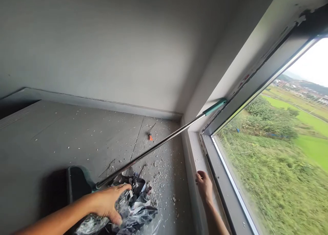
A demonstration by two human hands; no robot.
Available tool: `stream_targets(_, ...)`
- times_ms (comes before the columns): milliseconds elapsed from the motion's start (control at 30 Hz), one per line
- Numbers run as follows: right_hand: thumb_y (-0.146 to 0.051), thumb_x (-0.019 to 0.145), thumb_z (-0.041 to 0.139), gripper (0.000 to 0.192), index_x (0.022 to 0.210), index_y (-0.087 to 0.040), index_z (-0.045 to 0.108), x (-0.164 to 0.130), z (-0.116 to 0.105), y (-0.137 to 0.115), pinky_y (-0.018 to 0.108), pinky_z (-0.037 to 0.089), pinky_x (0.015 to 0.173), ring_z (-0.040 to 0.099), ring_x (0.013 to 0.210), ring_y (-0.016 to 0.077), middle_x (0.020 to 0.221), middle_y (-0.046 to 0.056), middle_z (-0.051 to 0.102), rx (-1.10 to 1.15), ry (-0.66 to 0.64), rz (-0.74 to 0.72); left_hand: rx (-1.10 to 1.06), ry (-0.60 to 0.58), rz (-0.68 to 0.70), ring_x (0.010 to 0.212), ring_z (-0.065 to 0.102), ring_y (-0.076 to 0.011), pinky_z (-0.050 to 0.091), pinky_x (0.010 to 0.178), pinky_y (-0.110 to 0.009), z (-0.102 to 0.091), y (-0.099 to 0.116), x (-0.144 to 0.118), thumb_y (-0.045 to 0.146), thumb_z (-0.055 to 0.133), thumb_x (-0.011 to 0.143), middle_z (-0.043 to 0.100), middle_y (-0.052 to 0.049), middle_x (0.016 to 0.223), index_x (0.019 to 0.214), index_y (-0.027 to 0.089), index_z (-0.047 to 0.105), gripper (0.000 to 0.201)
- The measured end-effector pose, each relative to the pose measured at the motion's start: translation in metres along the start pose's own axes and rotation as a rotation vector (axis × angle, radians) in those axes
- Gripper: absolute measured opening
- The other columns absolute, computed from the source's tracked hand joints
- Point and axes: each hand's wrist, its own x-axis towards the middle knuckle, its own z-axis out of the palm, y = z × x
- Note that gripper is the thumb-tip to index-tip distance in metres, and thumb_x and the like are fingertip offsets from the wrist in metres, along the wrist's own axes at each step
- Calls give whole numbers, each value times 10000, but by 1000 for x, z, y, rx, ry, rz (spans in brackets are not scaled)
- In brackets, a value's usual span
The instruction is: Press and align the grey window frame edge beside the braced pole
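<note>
Shows plastic-film waste heaped by spread left hand, half-curled right hand of indeterminable hold over windowsill, and pale debris chips left uncollected across floor.

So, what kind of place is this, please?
Likely a room being finished or renovated: grey debris scattered over the floor, a heap of plastic scraps, and a window with rough, chipped edging.

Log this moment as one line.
left hand: spread at trash heap; right hand: curled at windowsill; long-handled tool: slanting toward window; chips: on floor
</note>
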Motion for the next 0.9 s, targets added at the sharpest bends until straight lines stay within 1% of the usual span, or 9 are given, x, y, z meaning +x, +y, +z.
stream_targets(67, -403, 754, 438, 303, 886, -172, 584, 20, -23, 18, 342, 410, 756, 553, 855, 231, 925, 102, 616, -156, 139, 1, 87, 46, 17, 1007, 574, -263, 411, 860, -301, -11, 28, 2, 400, 809, 397, 656, -12, 1111, 1117, 276, 624, 754)
stream_targets(133, -366, 785, 406, 288, 895, -187, 603, 38, -39, 34, 324, 396, 733, 544, 870, 213, 981, 99, 604, -377, 260, -12, 133, 117, 95, 765, 590, -201, 398, 711, -255, -9, 60, 16, 439, 664, 629, 685, 11, 816, 868, 229, 696, 320)
stream_targets(167, -350, 806, 389, 284, 895, -194, 610, 48, -44, 40, 309, 388, 700, 545, 848, 197, 991, 92, 600, -483, 294, -27, 122, 158, 166, 670, 563, -164, 372, 654, -233, -3, 76, 27, 417, 556, 732, 658, 14, 699, 736, 201, 691, 254)
stream_targets(233, -328, 847, 375, 279, 888, -198, 618, 68, -49, 48, 287, 364, 651, 544, 804, 170, 985, 79, 596, -626, 292, -79, 66, 228, 278, 621, 537, -137, 348, 621, -225, 11, 110, 59, 330, 442, 800, 622, 0, 607, 605, 161, 658, 336)
stream_targets(367, -320, 905, 341, 309, 868, -177, 612, 106, -49, 52, 281, 326, 642, 524, 755, 145, 927, 67, 587, -773, 264, -204, 14, 265, 307, 733, 589, -142, 390, 665, -225, 46, 173, 139, 230, 404, 802, 686, -20, 779, 790, 171, 710, 312)
stream_targets(500, -332, 923, 300, 331, 842, -179, 583, 124, -49, 65, 283, 306, 620, 496, 737, 152, 864, 57, 556, -856, 278, -318, -18, 274, 268, 907, 612, -167, 437, 763, -234, 77, 227, 214, 191, 438, 782, 691, -52, 991, 930, 187, 717, 316)
stream_targets(633, -348, 921, 260, 347, 847, -176, 552, 127, -49, 86, 312, 349, 684, 478, 794, 202, 832, 77, 519, -884, 377, -501, -40, 228, 198, 877, 640, -196, 484, 733, -270, 100, 272, 278, 196, 462, 768, 705, -72, 949, 916, 200, 725, 302)
stream_targets(767, -372, 925, 246, 346, 874, -182, 530, 128, -49, 92, 325, 368, 696, 463, 788, 218, 840, 85, 510, -921, 324, -522, -38, 195, 178, 921, 637, -233, 502, 790, -319, 111, 302, 320, 264, 496, 775, 692, -108, 995, 970, 186, 709, 299)
stream_targets(900, -360, 927, 246, 310, 876, -192, 502, 130, -49, 92, 320, 374, 688, 475, 797, 220, 847, 80, 511, -952, 239, -497, -7, 159, 152, 940, 635, -257, 504, 822, -356, 109, 314, 340, 247, 528, 753, 674, -143, 1024, 997, 141, 691, 312)
